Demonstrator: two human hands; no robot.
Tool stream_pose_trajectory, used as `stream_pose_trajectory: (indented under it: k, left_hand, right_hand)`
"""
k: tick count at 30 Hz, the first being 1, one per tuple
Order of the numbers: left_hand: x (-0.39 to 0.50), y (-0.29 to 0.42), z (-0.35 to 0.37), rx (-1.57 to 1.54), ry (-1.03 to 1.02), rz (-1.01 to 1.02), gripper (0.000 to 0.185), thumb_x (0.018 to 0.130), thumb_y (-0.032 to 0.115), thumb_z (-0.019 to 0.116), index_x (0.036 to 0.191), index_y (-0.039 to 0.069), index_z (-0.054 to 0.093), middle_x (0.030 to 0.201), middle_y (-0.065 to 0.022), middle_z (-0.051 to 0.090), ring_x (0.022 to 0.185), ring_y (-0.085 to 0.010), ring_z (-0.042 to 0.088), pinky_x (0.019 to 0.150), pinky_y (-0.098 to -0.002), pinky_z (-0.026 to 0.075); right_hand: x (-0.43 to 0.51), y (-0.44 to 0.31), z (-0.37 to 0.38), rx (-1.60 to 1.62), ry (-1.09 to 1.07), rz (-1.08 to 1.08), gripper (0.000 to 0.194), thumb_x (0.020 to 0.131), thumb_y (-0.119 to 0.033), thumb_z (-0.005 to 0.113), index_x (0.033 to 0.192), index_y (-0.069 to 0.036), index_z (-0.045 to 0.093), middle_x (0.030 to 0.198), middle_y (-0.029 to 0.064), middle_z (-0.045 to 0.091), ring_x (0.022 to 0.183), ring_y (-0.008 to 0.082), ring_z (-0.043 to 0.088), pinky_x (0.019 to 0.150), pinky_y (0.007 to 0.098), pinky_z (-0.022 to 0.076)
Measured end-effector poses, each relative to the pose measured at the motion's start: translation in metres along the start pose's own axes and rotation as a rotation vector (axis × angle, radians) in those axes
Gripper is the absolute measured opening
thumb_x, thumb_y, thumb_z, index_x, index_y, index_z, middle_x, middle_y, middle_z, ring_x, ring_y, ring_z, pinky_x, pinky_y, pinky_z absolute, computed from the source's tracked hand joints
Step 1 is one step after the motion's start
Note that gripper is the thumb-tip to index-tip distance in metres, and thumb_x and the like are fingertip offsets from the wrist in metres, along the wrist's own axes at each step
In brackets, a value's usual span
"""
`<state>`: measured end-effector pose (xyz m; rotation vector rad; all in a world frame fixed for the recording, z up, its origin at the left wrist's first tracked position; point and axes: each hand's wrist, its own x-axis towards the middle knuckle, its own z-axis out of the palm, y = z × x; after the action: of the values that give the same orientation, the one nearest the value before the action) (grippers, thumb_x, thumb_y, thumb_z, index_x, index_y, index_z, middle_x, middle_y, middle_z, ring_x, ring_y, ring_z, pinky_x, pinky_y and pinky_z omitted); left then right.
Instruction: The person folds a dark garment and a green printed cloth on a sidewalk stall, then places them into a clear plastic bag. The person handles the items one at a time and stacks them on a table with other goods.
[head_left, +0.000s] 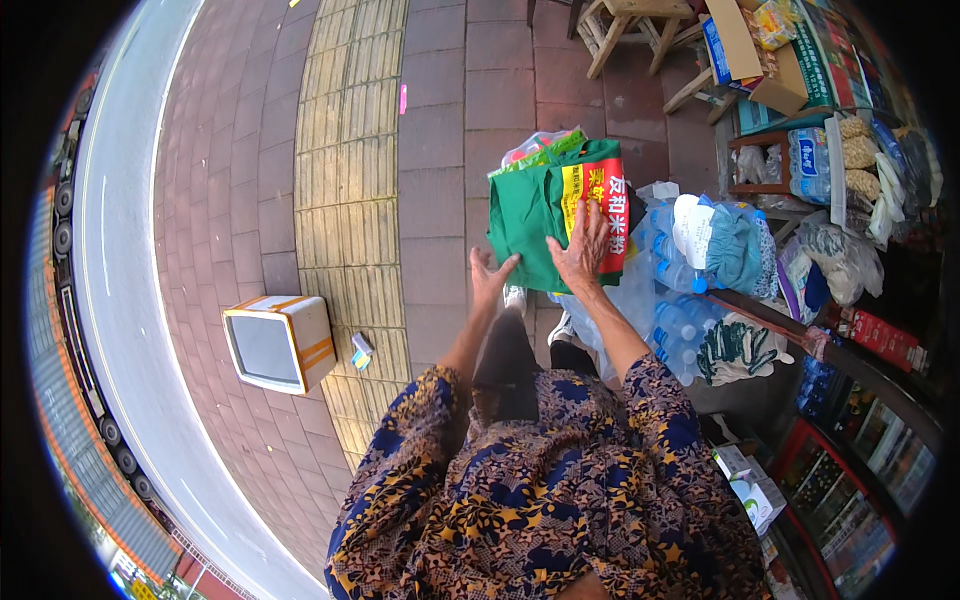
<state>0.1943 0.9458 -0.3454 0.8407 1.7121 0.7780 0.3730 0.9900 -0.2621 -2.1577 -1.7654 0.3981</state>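
A green cloth bag (525, 217) with a red and yellow printed band lies flat before me, over other bags. My right hand (583, 251) rests on it near the printed band, palm down with fingers spread. At its lower left corner is my left hand (491, 277), thumb and fingers apart beside the edge; whether it touches the cloth I cannot tell. A clear plastic bag with green and red print (536, 150) sticks out behind the green bag. What lies beneath is hidden.
Water bottles in packs (671, 262), with cloth on top, stand close to the right. Striped gloves (739, 349) lie nearer me. A white foam box with orange tape (319, 345) stands left on the paving. Wooden stools (634, 9) and an open cardboard box (780, 75) are at the upper right.
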Motion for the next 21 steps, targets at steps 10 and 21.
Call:
stream_pose_trajectory:
  k: [10,21]
  left_hand:
    - [-0.024,-0.011,-0.013,-0.696,-0.347,-0.444,0.041,0.08,0.007,0.074,0.117,-0.004,0.059,0.102,-0.0092,0.069,0.09,-0.0184,0.067,0.081,-0.0341,0.054]
    - [-0.124,0.117,0.05,0.18,-0.117,0.409,0.055,0.081,0.004,0.066,0.13,-0.008,0.044,0.088,-0.0179,0.065,0.081,-0.0266,0.066,0.075,-0.036,0.052]
  right_hand:
    - [0.005,0.048,0.01,0.475,0.116,-0.011,0.026,0.071,0.003,0.057,0.097,0.004,0.062,0.097,0.0189,0.063,0.093,0.0378,0.06,0.088,0.042,0.0472]
    - [-0.006,0.129,-0.08,1.349,-0.001,0.382,0.023,0.086,-0.001,0.059,0.107,0.003,0.065,0.096,0.0053,0.069,0.081,0.0122,0.063,0.075,0.0253,0.05]
